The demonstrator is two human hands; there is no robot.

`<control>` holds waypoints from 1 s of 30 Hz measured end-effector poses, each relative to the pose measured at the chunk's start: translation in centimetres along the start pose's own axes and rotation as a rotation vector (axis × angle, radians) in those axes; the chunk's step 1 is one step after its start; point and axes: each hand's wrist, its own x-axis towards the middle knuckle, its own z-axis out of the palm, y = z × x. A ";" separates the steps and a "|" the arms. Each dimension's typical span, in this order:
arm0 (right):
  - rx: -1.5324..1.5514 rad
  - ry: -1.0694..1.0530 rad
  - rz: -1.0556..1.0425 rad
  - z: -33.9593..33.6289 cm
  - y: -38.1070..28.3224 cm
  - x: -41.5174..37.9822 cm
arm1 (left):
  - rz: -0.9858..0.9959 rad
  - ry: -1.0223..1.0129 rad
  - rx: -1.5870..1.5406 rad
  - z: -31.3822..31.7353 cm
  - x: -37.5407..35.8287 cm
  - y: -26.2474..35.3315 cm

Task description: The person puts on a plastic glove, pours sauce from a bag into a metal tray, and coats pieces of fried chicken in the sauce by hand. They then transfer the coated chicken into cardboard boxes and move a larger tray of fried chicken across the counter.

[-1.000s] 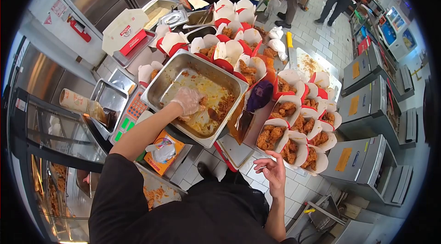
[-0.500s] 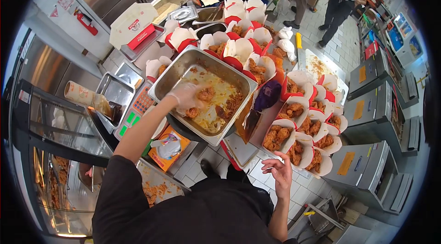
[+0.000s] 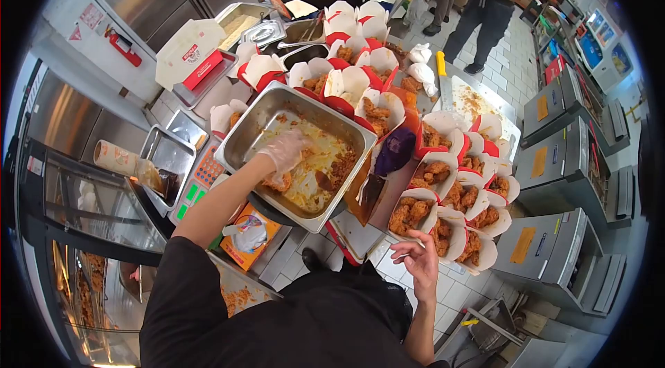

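In a clear plastic glove, my left hand (image 3: 285, 150) is down inside a deep metal pan (image 3: 239, 150). Its fingers curl over fried chicken, mostly hidden beneath them. One orange-brown piece of fried chicken (image 3: 279, 183) shows below the palm. Sauce and crumbs coat the pan's floor. My right hand (image 3: 418, 264) is bare and raised, fingers apart and slightly bent, with nothing in it. Closest to it is a white and red paper box of fried chicken (image 3: 411, 214), near the fingertips. Several similar filled boxes stand in rows beyond.
An orange-keyed scale (image 3: 206, 168) sits left of the pan. Behind it are more paper boxes (image 3: 341, 20). A yellow-handled knife (image 3: 441, 63) lies by a white cutting board (image 3: 478, 101). Two people stand at the back; metal fryer-like units (image 3: 544, 243) line the right.
My left hand has closed over the chicken in the pan. The view has shifted slightly, and a person at the back has raised their hands. My right hand stays about the same.
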 end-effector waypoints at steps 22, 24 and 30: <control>-0.095 0.561 0.379 -7.2 8.2 -15.2 | -0.057 -0.474 0.032 -11.5 24.2 -0.5; -0.054 0.554 0.381 -6.9 7.9 -14.6 | -0.049 -0.474 0.027 -11.2 24.6 -0.6; -0.100 0.513 0.372 -6.9 6.5 -12.3 | 0.008 -0.394 -0.020 -11.3 24.5 0.7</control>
